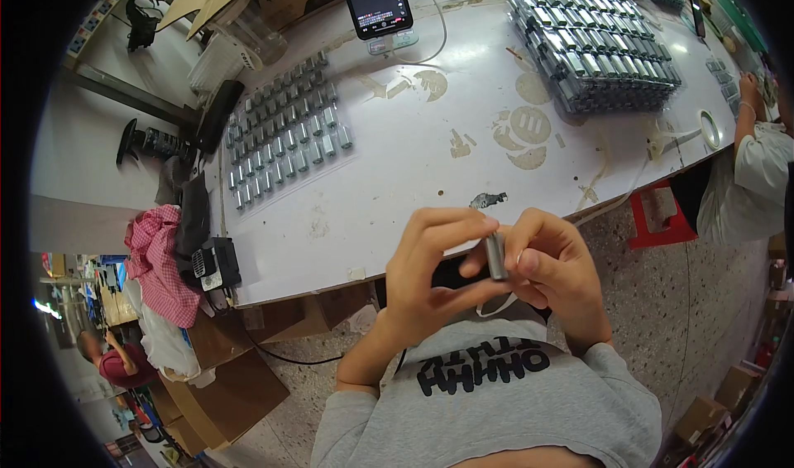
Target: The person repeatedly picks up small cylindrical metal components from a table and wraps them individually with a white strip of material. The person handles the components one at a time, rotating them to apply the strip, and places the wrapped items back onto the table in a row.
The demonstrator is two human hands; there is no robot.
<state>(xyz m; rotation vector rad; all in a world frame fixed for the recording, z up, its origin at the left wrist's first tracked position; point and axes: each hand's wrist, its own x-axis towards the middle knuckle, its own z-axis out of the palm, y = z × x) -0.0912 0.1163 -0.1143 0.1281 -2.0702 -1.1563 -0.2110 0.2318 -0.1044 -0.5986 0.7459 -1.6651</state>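
Observation:
In front of my chest, just off the table's near edge, my left hand (pixel 432 271) holds a small silver metal piece (pixel 496 257), narrow and long, upright between its fingers and thumb. My right hand (pixel 552 268) is closed in a pinch beside it, its fingertips against the piece's right side. Something thin and pale shows at the right fingertips, too small to name. Left of centre on the white table (pixel 389 195) lies a clear plastic tray (pixel 310 174) with rows of similar silver pieces.
A tall stack of filled trays (pixel 591 50) stands at the back right, near a tape roll (pixel 709 129). A phone (pixel 376 4) on a stand is at the back. Left are a black device (pixel 215 263) and checked cloth (pixel 157 249). A person's arm (pixel 748 116) is far right, above a red stool (pixel 662 224).

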